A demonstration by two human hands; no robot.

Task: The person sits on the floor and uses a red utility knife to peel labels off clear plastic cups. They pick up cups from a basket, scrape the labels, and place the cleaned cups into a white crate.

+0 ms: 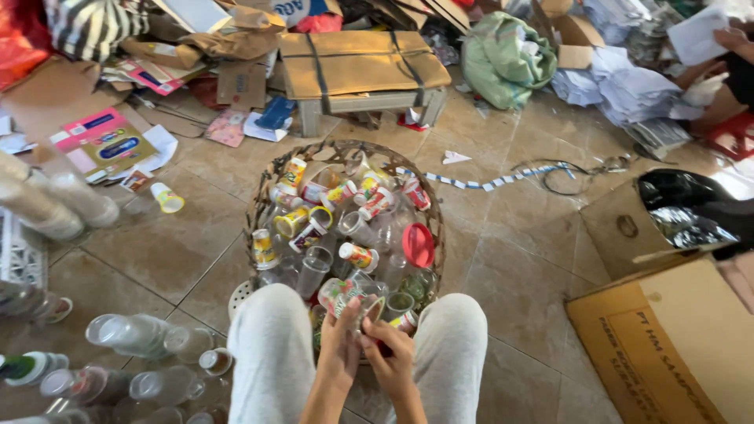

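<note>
A round woven basket (267, 188) stands on the tiled floor between my knees, filled with several clear and printed plastic cups and a red lid (418, 243). My left hand (339, 345) and my right hand (393, 357) meet at the basket's near edge. Together they grip one clear plastic cup (363, 308) with a printed label, lying on its side. My grey-trousered knees (271, 330) flank the hands.
Stacks of clear cups (133, 334) lie at the lower left. A low wooden stool (357, 71) stands behind the basket amid cardboard scraps. A cardboard box (667, 338) with a black bag sits at right. Another person sits among paper piles (628, 86) at the top right.
</note>
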